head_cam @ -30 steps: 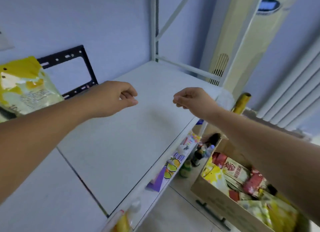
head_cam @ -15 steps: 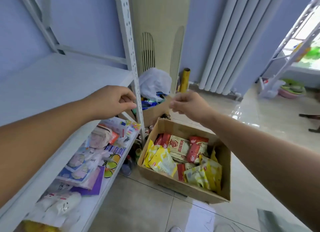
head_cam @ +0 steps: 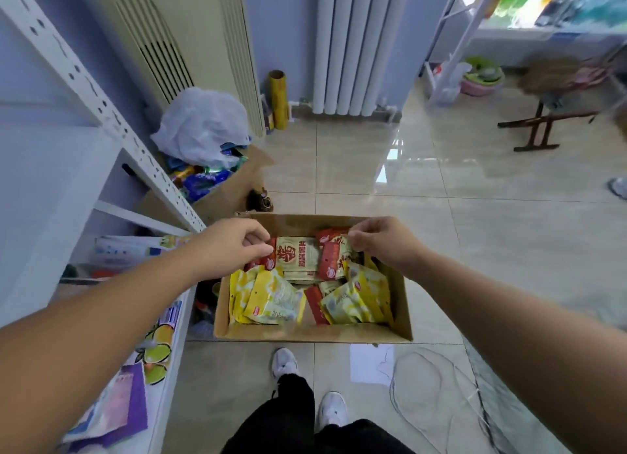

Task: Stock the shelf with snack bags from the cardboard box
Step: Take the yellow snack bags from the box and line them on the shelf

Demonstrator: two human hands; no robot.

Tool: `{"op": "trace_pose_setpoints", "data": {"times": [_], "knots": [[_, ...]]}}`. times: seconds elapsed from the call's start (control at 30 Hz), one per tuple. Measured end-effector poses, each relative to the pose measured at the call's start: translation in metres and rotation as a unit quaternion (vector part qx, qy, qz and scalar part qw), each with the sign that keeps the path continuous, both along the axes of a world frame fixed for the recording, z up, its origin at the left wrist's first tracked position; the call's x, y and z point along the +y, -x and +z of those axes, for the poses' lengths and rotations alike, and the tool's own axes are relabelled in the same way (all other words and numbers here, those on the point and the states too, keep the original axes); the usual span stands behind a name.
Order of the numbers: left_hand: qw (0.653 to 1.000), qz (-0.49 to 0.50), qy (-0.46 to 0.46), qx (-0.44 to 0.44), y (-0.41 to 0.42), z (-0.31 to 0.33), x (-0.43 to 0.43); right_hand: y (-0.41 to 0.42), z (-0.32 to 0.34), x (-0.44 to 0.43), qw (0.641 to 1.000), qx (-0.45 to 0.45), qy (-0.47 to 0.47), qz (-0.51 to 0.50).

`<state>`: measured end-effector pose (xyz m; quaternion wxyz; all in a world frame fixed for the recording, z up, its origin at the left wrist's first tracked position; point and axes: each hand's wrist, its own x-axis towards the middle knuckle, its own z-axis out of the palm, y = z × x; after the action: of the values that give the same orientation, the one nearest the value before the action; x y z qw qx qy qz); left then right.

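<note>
An open cardboard box (head_cam: 312,333) sits on the tiled floor in front of my feet. It holds several snack bags: yellow ones (head_cam: 274,301) at the front, cream and red ones (head_cam: 298,257) at the back. My left hand (head_cam: 234,246) reaches in at the back left, thumb and fingers pinched on the edge of a red bag (head_cam: 269,262). At the back right, my right hand (head_cam: 380,243) has its fingers curled on the top of a red-and-cream bag (head_cam: 334,260). The white metal shelf (head_cam: 51,168) stands on my left.
The shelf's lower level (head_cam: 159,345) carries colourful packs. A second box (head_cam: 244,179) with a white plastic bag (head_cam: 203,124) stands behind the shelf post (head_cam: 101,104). A gold roll (head_cam: 278,97), a radiator (head_cam: 353,46), a stool (head_cam: 543,124) and a loose wire (head_cam: 431,385) are around.
My view swung from the upper shelf down to the box. Both hands dropped from above the shelf into the box and closed on bags at its back.
</note>
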<state>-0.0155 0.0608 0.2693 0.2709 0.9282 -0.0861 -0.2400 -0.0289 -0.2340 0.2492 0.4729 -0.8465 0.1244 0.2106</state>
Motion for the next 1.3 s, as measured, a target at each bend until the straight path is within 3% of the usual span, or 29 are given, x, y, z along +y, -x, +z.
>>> {"op": "trace_pose_setpoints", "data": {"times": [0.23,0.6,0.97,1.3], "knots": [[0.995,0.065,0.023,0.067,-0.043,-0.081,0.002,-0.019,-0.069,-0.002,0.997,0.045,0.042,-0.049],[0.965,0.138,0.026,0.221,-0.045,-0.24,0.015,-0.026,-0.216,-0.025,0.977,0.143,0.126,-0.095],[0.944,0.217,0.015,0.247,-0.04,-0.356,0.012,-0.029,-0.313,-0.044,0.959,0.197,0.191,-0.074],[0.941,0.212,-0.088,0.247,-0.037,-0.426,0.018,-0.034,-0.363,-0.049,0.938,0.255,0.233,-0.036]]}}
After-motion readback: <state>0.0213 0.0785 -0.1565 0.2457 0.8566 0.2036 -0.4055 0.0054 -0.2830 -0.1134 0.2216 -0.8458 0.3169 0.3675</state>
